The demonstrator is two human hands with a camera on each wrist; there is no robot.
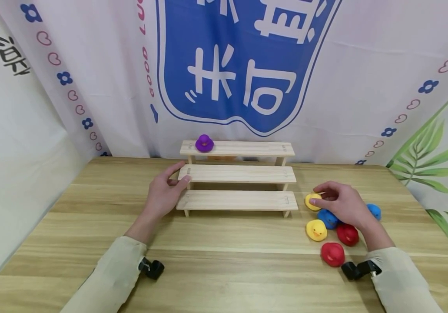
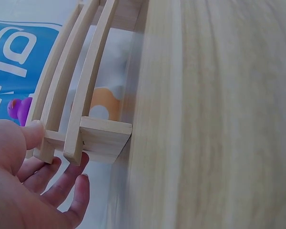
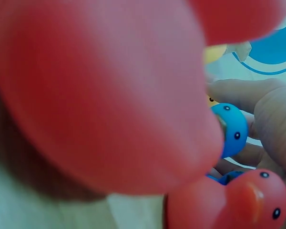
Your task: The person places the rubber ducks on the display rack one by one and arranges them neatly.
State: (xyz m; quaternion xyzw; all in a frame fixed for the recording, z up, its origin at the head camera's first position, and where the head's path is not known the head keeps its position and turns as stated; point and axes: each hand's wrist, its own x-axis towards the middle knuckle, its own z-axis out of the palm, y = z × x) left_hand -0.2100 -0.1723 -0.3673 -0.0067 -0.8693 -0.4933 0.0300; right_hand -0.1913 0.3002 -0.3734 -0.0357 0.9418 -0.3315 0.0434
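A three-tier wooden display stand (image 1: 239,200) sits at the back of the table, a purple rubber duck (image 1: 204,144) on the left of its top tier. My left hand (image 1: 164,191) grips the stand's left end; in the left wrist view the thumb is on a board edge, with fingers curled below. To the right of the stand, my right hand (image 1: 341,202) has its thumb and forefinger around a yellow rubber duck (image 1: 312,202). Under and beside that hand are blue ducks (image 1: 327,218), red ducks (image 1: 347,235) and another yellow duck (image 1: 316,230).
Another red duck (image 1: 333,254) lies nearest the front of the group, looming large in the right wrist view. A blue duck (image 1: 374,211) shows beyond the right wrist. Behind the wooden table (image 1: 224,261) hangs a printed white curtain (image 1: 122,87).
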